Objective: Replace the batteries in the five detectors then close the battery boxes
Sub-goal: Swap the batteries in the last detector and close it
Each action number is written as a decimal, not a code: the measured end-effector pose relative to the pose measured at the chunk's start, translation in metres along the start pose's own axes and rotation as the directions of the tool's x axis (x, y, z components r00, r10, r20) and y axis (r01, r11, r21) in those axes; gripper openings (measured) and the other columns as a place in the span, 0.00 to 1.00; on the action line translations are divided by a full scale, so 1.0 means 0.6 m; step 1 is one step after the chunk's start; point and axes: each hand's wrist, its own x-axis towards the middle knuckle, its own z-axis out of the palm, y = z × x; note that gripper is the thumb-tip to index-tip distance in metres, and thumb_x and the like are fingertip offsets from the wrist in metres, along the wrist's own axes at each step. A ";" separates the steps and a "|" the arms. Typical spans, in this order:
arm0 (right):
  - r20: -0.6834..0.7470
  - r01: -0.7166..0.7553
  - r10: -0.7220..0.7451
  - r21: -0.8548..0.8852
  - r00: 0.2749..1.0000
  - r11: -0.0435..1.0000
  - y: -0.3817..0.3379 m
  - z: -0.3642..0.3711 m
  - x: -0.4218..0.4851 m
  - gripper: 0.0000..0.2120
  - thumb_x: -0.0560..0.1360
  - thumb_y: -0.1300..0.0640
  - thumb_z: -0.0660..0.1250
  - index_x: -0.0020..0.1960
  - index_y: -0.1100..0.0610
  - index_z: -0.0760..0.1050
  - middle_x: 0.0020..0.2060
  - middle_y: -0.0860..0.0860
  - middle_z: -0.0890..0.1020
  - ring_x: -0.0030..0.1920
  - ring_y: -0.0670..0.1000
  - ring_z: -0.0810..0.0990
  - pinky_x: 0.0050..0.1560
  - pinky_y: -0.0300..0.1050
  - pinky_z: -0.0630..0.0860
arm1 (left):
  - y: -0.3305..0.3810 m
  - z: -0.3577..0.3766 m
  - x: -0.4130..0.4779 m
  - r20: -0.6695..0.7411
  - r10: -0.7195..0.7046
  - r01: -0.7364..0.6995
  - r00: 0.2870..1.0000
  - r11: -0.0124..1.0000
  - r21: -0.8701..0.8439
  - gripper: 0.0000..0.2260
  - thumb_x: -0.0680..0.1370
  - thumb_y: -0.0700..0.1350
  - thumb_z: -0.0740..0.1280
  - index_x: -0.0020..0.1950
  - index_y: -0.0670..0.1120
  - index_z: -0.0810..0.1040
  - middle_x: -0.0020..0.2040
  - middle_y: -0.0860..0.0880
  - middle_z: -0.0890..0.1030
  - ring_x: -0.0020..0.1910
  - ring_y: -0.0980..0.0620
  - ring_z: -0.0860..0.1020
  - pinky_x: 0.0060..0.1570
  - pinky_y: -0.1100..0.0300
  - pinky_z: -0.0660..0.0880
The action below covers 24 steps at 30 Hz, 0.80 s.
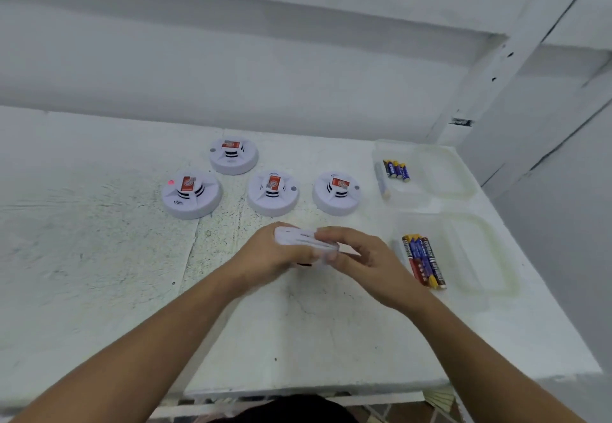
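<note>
Both hands clamped on fifth detector (306, 241) above table (99, 257) — left hand (271, 255) underneath, right hand (359, 254) over top. Four detectors (273, 192) behind; batteries (424, 262) — right tray (480, 257).

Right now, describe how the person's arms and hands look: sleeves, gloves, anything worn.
Both forearms come into the head view from the bottom edge, bare the whole way; no sleeve shows. The left hand and right hand are bare too: no gloves. No watch, bracelet or ring can be made out, though the fingers are somewhat blurred. No markings or cables are visible on either arm.
</note>
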 end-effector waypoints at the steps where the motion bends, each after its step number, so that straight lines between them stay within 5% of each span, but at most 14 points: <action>1: 0.008 0.009 -0.009 0.027 1.000 1.000 -0.004 -0.001 0.002 0.14 0.75 0.56 0.69 0.61 0.53 0.77 0.58 0.45 0.80 0.60 0.45 0.77 0.58 0.43 0.77 | 0.003 -0.002 -0.002 0.009 -0.062 0.063 0.998 0.985 -0.162 0.23 0.66 0.50 0.73 0.55 0.37 0.81 0.52 0.41 0.83 0.53 0.44 0.81 0.49 0.55 0.78; 4: -0.065 0.054 -0.051 0.050 0.997 0.997 -0.007 -0.002 0.014 0.14 0.74 0.54 0.69 0.59 0.50 0.77 0.53 0.44 0.82 0.56 0.44 0.79 0.51 0.39 0.79 | 0.020 -0.002 0.000 0.021 -0.279 0.267 0.960 0.888 -0.374 0.29 0.70 0.62 0.69 0.59 0.40 0.77 0.55 0.38 0.82 0.54 0.40 0.81 0.55 0.52 0.78; 9: -0.277 0.039 0.065 0.357 0.959 0.933 -0.007 0.003 0.040 0.11 0.78 0.56 0.63 0.57 0.58 0.78 0.46 0.54 0.85 0.46 0.54 0.84 0.42 0.52 0.82 | 0.035 -0.008 0.007 -0.019 -0.375 0.355 0.927 0.891 -0.285 0.30 0.77 0.65 0.51 0.61 0.43 0.77 0.52 0.36 0.82 0.52 0.38 0.81 0.62 0.51 0.72; 15: -0.290 -0.038 0.266 0.608 0.919 0.793 0.012 0.022 0.058 0.12 0.80 0.56 0.60 0.53 0.62 0.79 0.45 0.59 0.85 0.41 0.56 0.84 0.36 0.45 0.80 | 0.014 0.010 0.020 -0.259 -0.218 0.167 0.941 0.964 -0.207 0.12 0.80 0.42 0.59 0.59 0.46 0.78 0.51 0.41 0.83 0.46 0.44 0.82 0.58 0.50 0.76; 18: -0.299 -0.047 0.298 0.631 0.906 0.775 0.021 0.030 0.063 0.13 0.80 0.55 0.60 0.54 0.62 0.79 0.45 0.59 0.85 0.42 0.55 0.84 0.36 0.44 0.80 | -0.001 0.022 0.024 -0.323 -0.153 0.060 0.934 0.958 -0.279 0.13 0.78 0.35 0.61 0.61 0.44 0.78 0.55 0.39 0.81 0.50 0.43 0.82 0.54 0.46 0.78; 24: -0.351 -0.019 0.267 0.574 0.897 0.819 0.039 0.034 0.058 0.11 0.79 0.55 0.61 0.52 0.59 0.80 0.45 0.55 0.85 0.45 0.56 0.85 0.37 0.46 0.81 | -0.022 0.041 0.027 -0.380 -0.013 -0.115 0.925 0.943 -0.313 0.20 0.72 0.36 0.63 0.65 0.43 0.75 0.58 0.39 0.80 0.55 0.41 0.81 0.51 0.46 0.79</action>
